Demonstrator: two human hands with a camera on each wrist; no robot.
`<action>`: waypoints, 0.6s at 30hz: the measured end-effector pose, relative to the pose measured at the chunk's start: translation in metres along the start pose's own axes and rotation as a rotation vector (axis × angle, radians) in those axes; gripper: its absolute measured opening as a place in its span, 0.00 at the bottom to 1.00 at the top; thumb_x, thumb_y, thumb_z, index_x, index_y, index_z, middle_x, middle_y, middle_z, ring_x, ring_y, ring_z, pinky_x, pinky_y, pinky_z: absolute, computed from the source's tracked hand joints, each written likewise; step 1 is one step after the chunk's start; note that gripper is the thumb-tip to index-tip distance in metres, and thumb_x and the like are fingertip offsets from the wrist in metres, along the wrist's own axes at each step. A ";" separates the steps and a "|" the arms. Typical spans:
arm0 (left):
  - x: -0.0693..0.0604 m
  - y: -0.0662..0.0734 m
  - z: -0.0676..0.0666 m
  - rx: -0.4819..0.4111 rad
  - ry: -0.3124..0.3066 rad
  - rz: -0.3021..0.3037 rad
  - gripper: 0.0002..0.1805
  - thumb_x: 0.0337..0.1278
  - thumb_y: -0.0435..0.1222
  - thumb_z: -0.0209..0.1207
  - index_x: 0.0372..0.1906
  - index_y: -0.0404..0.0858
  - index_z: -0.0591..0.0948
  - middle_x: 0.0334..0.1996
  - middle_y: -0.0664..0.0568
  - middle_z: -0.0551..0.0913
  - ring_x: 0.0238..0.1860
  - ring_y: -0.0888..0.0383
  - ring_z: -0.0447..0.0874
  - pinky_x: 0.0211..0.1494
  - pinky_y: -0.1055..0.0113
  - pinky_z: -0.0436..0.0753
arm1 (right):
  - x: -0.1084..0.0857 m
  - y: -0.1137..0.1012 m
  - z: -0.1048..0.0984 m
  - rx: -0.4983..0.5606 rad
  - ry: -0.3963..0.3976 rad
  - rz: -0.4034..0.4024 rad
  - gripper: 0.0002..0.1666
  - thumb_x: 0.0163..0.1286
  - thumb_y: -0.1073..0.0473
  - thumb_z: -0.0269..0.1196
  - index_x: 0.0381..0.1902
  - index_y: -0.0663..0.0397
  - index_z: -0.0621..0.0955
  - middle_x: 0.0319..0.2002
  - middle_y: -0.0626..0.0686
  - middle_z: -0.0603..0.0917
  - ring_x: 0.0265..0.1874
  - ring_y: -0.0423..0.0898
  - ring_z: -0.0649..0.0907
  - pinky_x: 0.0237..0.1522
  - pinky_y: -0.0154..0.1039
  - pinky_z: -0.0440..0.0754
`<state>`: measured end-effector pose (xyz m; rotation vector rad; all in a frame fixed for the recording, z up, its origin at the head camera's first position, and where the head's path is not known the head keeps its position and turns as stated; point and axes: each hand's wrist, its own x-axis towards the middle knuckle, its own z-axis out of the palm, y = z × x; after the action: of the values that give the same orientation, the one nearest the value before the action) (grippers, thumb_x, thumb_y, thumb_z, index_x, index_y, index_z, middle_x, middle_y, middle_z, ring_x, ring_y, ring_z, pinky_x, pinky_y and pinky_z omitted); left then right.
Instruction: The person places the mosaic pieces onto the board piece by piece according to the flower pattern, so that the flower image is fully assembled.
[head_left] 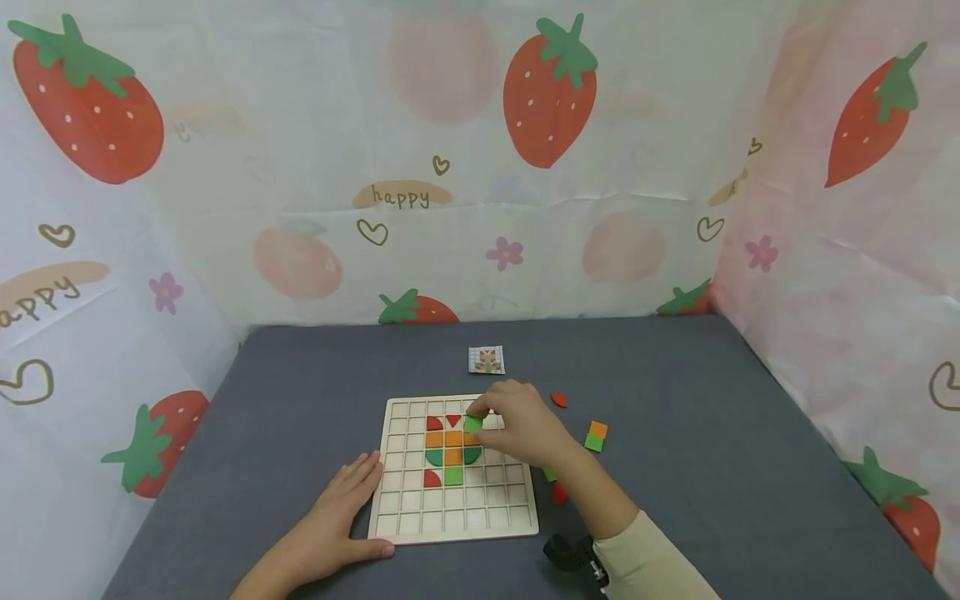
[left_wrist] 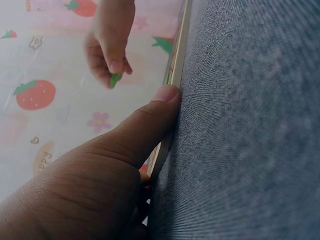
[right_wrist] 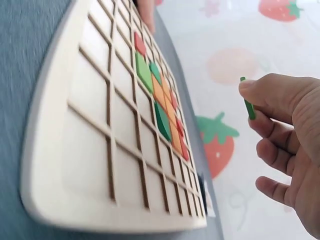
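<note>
A pale wooden grid board (head_left: 401, 523) lies on the table with coloured tiles in several cells. My left hand (head_left: 330, 517) rests at its lower left corner, fingers along the left side; the thumb (left_wrist: 162, 97) presses the board's edge. Above the grid, my right hand (head_left: 525, 425) pinches a light green tile (right_wrist: 248, 102) between thumb and forefinger, and the other fingers are loosely bent. On the board are orange squares (head_left: 453, 457), dark green rounded pieces (head_left: 434, 457), a light green square (head_left: 453, 476), a red triangle (head_left: 453, 421) and red rounded pieces (head_left: 432, 478).
Behind the board lies a small picture card (head_left: 487, 360). To the right are a loose red piece (head_left: 558, 400), an orange square (head_left: 598, 429) touching a green square (head_left: 594, 442), and another red piece (head_left: 560, 493). A printed cloth surrounds the grey table.
</note>
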<state>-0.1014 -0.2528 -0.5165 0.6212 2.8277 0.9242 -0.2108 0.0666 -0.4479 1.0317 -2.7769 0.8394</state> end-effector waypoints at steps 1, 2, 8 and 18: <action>0.000 0.000 0.000 0.001 0.000 0.002 0.64 0.46 0.67 0.70 0.79 0.30 0.60 0.81 0.37 0.54 0.81 0.36 0.48 0.70 0.88 0.25 | 0.001 -0.003 0.003 0.002 0.000 -0.009 0.14 0.65 0.52 0.74 0.48 0.42 0.89 0.42 0.41 0.84 0.48 0.43 0.79 0.61 0.55 0.71; 0.000 0.000 0.000 0.000 -0.001 -0.002 0.64 0.46 0.67 0.70 0.79 0.30 0.60 0.81 0.38 0.54 0.81 0.37 0.47 0.70 0.88 0.25 | 0.002 -0.006 0.005 -0.002 -0.005 -0.014 0.14 0.66 0.51 0.73 0.49 0.42 0.89 0.43 0.41 0.85 0.49 0.43 0.79 0.62 0.55 0.71; 0.000 -0.002 0.002 0.007 0.009 -0.010 0.64 0.45 0.67 0.70 0.79 0.30 0.60 0.81 0.38 0.54 0.81 0.37 0.48 0.71 0.87 0.25 | 0.006 -0.023 0.019 -0.022 -0.028 -0.014 0.15 0.67 0.48 0.72 0.50 0.39 0.88 0.46 0.38 0.85 0.52 0.41 0.78 0.64 0.51 0.72; -0.002 -0.003 0.004 0.024 0.061 0.043 0.63 0.46 0.66 0.70 0.78 0.29 0.62 0.80 0.36 0.57 0.80 0.35 0.51 0.73 0.86 0.26 | 0.012 -0.041 0.041 -0.025 -0.046 -0.041 0.14 0.66 0.48 0.73 0.49 0.36 0.88 0.44 0.35 0.85 0.52 0.38 0.79 0.64 0.49 0.71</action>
<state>-0.1001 -0.2535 -0.5216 0.6700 2.8940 0.9322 -0.1891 0.0127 -0.4604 1.1136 -2.7861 0.7840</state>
